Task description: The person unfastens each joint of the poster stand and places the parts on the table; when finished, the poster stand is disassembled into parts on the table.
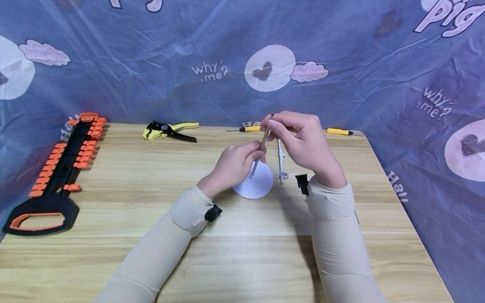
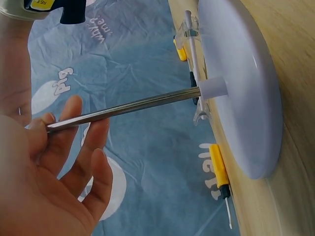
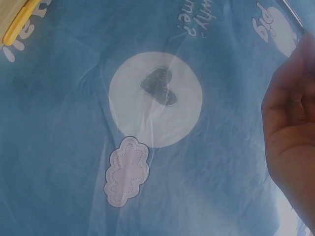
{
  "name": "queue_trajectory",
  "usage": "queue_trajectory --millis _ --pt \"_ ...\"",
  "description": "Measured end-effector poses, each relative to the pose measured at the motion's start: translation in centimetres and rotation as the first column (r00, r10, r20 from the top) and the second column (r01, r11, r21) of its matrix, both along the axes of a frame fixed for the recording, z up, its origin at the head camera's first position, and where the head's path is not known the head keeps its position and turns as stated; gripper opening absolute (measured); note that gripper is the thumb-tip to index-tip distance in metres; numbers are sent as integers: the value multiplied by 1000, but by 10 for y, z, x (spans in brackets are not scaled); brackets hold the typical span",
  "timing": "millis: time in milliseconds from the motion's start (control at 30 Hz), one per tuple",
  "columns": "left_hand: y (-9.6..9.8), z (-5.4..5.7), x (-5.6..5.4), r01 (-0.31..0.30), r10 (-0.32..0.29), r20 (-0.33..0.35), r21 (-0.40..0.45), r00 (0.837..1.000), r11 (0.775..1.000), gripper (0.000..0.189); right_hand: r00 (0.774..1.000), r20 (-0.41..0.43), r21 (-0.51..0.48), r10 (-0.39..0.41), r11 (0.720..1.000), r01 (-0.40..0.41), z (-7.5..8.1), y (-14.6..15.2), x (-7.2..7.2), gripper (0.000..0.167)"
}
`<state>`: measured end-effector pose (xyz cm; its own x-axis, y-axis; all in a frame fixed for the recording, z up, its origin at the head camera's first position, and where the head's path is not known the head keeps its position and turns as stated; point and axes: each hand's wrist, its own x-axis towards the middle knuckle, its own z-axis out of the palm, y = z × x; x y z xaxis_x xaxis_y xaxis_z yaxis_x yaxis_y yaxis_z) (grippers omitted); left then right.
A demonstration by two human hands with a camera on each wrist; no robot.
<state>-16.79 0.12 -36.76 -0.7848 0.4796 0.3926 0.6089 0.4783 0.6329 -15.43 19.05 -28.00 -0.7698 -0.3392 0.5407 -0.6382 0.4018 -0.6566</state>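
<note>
My left hand (image 1: pixel 235 165) holds a slim metal tube (image 2: pixel 147 103) between thumb and fingers, with the other fingers spread loosely in the left wrist view. Higher up, the thumb and fingertips of my right hand (image 1: pixel 305 141) pinch the tube near its top end. The tube stands tilted, and its lower end meets the short collar (image 2: pixel 214 87) at the centre of a round white base (image 1: pixel 254 188). The base lies on the table. A thin white piece with clear plastic ends (image 1: pixel 281 162) is just right of the base. The right wrist view shows little of the tube.
Yellow-and-black wire strippers (image 1: pixel 166 131) lie at the back. A yellow screwdriver (image 1: pixel 250 129) is behind my hands, another screwdriver (image 1: pixel 339 132) at the back right. An orange-and-black rack with a handle (image 1: pixel 68 164) occupies the left side. Printed blue cloth (image 1: pixel 170 84) rises behind the table.
</note>
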Motion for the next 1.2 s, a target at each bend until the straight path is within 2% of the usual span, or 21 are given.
queue_trajectory --millis 133,233,400,500,600,700,967,1200 --pt "-2 -1 -2 37 -37 5 -16 999 999 12 999 -47 43 -6 999 8 0 1 -1 18" --pt "-5 -5 -5 65 -63 22 -67 998 996 11 998 -62 50 -4 999 7 0 2 -1 18" --pt "-7 -14 -10 63 -49 81 -183 996 981 41 998 -55 60 -6 998 9 0 2 -1 18" --pt "-7 -18 -11 46 -18 106 -273 994 961 64 999 -50 68 -5 998 8 0 2 -1 18" --pt "-7 -23 -12 41 0 110 -373 994 927 83 999 -48 72 -5 997 9 0 2 -2 19" --pt "-7 -29 -13 50 -1 111 -441 994 896 94 999 -51 77 -10 997 14 -1 2 -2 19" --pt "-10 -36 -12 97 7 191 -528 982 844 120 999 -44 68 -12 998 15 0 2 -2 19" --pt "-11 -37 -12 113 -2 198 -556 980 823 129 999 -38 66 -18 998 21 1 2 -2 19"
